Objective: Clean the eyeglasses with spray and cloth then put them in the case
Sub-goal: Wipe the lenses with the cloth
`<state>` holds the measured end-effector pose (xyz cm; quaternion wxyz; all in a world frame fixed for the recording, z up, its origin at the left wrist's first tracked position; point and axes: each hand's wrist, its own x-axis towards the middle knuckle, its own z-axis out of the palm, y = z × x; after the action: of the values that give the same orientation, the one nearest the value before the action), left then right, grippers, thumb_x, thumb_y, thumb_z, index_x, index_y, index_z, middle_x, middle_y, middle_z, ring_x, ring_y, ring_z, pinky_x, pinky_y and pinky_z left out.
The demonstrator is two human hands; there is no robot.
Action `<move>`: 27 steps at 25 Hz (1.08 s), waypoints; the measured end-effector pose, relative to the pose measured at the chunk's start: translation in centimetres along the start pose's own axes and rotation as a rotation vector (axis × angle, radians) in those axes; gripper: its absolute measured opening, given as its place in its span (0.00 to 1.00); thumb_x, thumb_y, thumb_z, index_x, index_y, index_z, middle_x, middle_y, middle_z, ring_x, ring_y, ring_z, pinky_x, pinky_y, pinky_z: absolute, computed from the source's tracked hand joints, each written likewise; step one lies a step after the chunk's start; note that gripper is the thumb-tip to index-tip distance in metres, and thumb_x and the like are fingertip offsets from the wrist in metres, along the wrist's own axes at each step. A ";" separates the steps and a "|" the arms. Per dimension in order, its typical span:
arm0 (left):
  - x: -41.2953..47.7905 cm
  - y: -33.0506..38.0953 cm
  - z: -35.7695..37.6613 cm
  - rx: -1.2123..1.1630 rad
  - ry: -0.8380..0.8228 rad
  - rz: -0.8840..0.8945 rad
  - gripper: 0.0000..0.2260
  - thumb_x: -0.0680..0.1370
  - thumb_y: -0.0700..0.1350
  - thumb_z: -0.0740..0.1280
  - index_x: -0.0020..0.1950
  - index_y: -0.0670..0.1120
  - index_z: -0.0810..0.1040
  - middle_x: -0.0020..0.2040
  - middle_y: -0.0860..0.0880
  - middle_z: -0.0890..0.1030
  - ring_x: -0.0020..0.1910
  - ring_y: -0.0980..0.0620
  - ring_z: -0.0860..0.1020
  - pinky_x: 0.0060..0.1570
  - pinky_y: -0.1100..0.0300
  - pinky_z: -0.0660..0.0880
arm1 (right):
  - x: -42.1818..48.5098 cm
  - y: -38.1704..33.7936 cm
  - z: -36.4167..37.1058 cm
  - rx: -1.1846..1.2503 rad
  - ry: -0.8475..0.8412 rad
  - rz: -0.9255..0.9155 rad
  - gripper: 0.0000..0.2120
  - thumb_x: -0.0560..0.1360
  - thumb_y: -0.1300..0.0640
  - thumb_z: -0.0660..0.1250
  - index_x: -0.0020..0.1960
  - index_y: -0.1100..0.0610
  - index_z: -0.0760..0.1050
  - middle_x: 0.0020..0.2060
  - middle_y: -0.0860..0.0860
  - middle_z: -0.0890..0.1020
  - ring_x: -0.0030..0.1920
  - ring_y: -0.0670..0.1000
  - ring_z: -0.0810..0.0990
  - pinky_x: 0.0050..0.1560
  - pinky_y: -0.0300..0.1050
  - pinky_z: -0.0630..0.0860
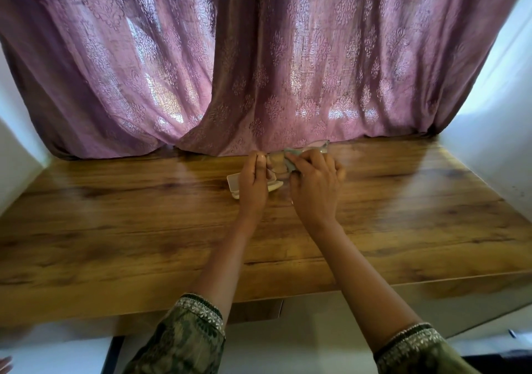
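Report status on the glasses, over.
Left hand pinches eyeglasses; right hand holds cloth against a lens. Case lies open under the left hand. Spray not in view.

No readable text, labels, brands, numbers anywhere in view.
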<state>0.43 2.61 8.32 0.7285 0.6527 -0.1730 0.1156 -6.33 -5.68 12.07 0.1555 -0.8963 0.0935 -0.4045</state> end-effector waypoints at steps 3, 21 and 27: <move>0.3 0.0 0.1 0.027 -0.004 0.023 0.13 0.82 0.40 0.52 0.39 0.45 0.69 0.33 0.50 0.71 0.30 0.62 0.69 0.35 0.66 0.69 | 0.0 -0.8 0.5 0.011 0.010 -0.050 0.12 0.71 0.60 0.65 0.52 0.53 0.81 0.42 0.51 0.81 0.46 0.55 0.77 0.53 0.51 0.64; 1.8 -0.3 -0.1 0.041 -0.018 -0.023 0.15 0.82 0.41 0.52 0.37 0.49 0.68 0.32 0.51 0.70 0.32 0.61 0.68 0.37 0.63 0.68 | -1.2 0.3 2.0 -0.026 0.012 -0.087 0.14 0.68 0.61 0.66 0.51 0.51 0.82 0.42 0.50 0.81 0.45 0.55 0.79 0.51 0.50 0.63; 2.0 -0.3 0.2 0.069 -0.012 -0.002 0.14 0.82 0.41 0.52 0.38 0.45 0.69 0.32 0.50 0.71 0.32 0.55 0.69 0.36 0.62 0.68 | 1.6 -0.1 1.8 -0.003 0.044 -0.010 0.15 0.71 0.58 0.60 0.52 0.52 0.82 0.41 0.51 0.80 0.45 0.55 0.77 0.51 0.51 0.63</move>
<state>2.35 2.24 8.91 0.7045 0.6784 -0.1726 0.1170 -3.95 -5.68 12.09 0.1501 -0.8879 0.0932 -0.4248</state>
